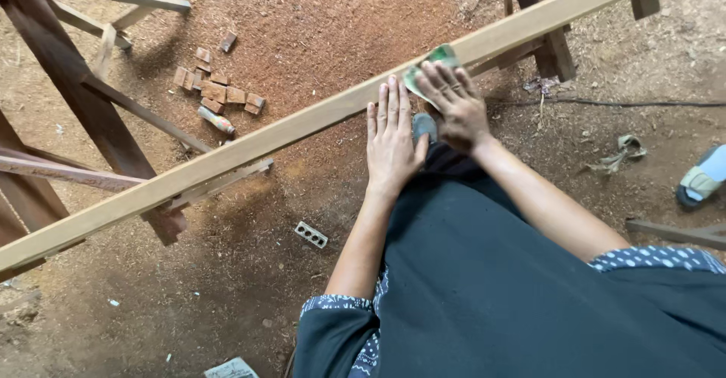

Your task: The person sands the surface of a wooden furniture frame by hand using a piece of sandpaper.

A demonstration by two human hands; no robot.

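Note:
A long pale wooden beam [249, 142] runs diagonally from lower left to upper right, resting on wooden trestles. My left hand [391, 140] lies flat with fingers spread, fingertips on the beam's near edge. Just right of it, my right hand [454, 106] presses a folded green sheet of sandpaper [432, 62] against the beam. My dark apron fills the lower right of the view.
Wooden trestles stand at the left [91, 113] and upper right [548, 38]. Several small wood blocks [215, 91] lie on the sawdust floor beyond the beam. A small white strip [311, 234], a black cable [620, 103] and a shoe [703, 178] lie nearby.

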